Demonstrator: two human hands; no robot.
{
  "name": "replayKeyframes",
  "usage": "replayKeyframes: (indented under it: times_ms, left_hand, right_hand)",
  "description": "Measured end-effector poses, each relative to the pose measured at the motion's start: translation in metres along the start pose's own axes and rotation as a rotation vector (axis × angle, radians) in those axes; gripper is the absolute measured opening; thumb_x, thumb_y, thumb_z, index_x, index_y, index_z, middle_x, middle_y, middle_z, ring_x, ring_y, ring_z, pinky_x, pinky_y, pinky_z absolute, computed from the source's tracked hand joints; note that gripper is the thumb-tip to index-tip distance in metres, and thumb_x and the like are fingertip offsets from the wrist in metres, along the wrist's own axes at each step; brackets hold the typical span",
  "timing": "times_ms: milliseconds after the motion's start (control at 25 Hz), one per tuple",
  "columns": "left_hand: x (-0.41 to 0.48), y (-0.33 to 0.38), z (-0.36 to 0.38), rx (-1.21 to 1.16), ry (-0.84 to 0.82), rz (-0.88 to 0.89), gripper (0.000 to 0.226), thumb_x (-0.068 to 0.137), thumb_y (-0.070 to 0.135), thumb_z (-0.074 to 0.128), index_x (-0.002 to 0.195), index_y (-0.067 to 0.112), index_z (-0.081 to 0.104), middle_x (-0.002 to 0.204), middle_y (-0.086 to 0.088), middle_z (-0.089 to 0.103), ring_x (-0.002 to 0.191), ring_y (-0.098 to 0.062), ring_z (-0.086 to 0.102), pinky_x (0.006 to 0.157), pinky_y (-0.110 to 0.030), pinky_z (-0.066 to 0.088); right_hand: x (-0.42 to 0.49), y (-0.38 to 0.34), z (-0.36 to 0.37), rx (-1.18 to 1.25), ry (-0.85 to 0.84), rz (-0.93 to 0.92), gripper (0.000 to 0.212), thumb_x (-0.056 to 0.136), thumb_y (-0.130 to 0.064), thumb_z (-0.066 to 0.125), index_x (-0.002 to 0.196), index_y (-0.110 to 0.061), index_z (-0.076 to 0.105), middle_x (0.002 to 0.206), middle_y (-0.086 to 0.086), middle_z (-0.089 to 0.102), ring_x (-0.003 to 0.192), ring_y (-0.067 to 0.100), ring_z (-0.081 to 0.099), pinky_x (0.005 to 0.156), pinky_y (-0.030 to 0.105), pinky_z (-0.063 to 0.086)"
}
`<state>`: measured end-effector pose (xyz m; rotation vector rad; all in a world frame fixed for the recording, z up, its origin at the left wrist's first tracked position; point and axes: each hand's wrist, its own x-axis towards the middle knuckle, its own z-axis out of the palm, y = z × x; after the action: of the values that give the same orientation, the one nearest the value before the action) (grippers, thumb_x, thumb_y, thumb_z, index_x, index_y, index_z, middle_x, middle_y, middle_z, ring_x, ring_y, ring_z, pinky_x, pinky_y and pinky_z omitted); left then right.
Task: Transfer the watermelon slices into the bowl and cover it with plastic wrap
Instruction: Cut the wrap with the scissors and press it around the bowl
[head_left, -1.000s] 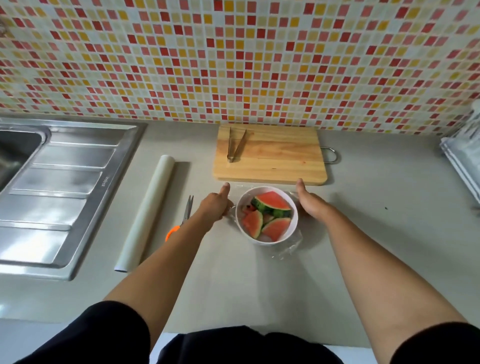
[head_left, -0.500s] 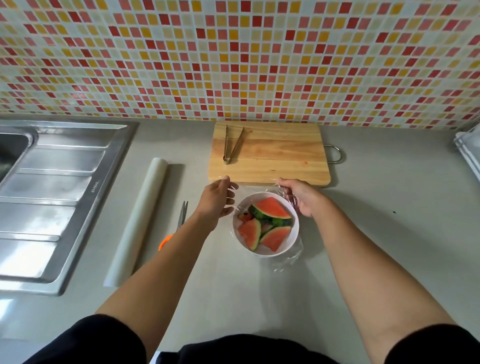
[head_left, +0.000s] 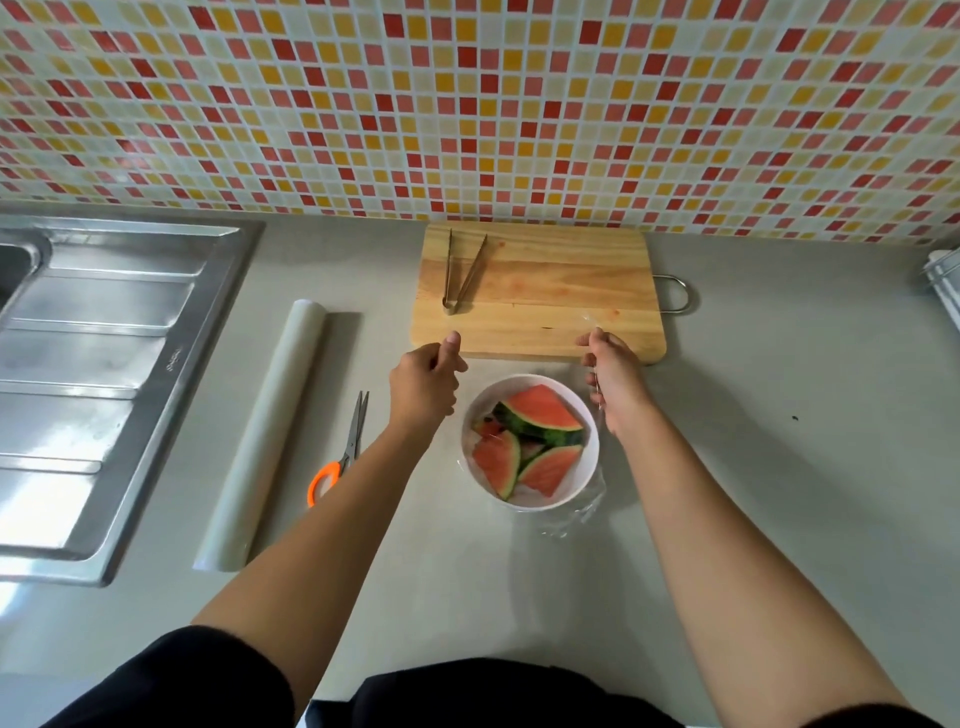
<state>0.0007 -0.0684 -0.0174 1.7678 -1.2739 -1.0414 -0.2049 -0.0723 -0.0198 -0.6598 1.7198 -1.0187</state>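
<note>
Left hand (head_left: 426, 382) and right hand (head_left: 613, 379) pinch glossy clear plastic wrap (head_left: 587, 512) just beyond the round white bowl (head_left: 530, 380) holding wedge-shaped watermelon slices (head_left: 540, 410), toward the counter (head_left: 753, 467)'s back edge.

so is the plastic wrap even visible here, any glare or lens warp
In the head view the plastic wrap shows only as faint glints by the right hand and crinkles beside the bowl; the head view also has bright glare on the sink, and its wide lens bows the tiles; focus looks sharp.
</note>
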Motion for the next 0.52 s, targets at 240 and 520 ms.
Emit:
replayKeyframes:
  times_ms: [240, 520]
  left_hand:
    - [0.013, -0.002, 0.013, 0.070, 0.026, 0.066, 0.048, 0.097, 0.043, 0.041, 0.068, 0.008, 0.057, 0.057, -0.004, 0.056, 0.045, -0.022, 0.055, 0.044, -0.027, 0.045]
    - [0.015, -0.009, 0.028, 0.300, 0.056, 0.110, 0.055, 0.098, 0.043, 0.036, 0.074, -0.002, 0.056, 0.077, -0.022, 0.064, 0.072, -0.038, 0.057, 0.060, -0.039, 0.041]
  right_hand:
    - [0.006, 0.011, 0.010, -0.131, 0.194, -0.089, 0.035, 0.097, -0.035, 0.035, 0.067, -0.025, 0.052, 0.072, -0.005, 0.053, 0.071, 0.018, 0.050, 0.069, 0.031, 0.040]
    - [0.019, 0.028, 0.010, -0.267, 0.324, -0.072, 0.036, 0.097, -0.034, 0.033, 0.090, -0.012, 0.060, 0.095, 0.010, 0.065, 0.089, 0.030, 0.058, 0.072, 0.030, 0.038]
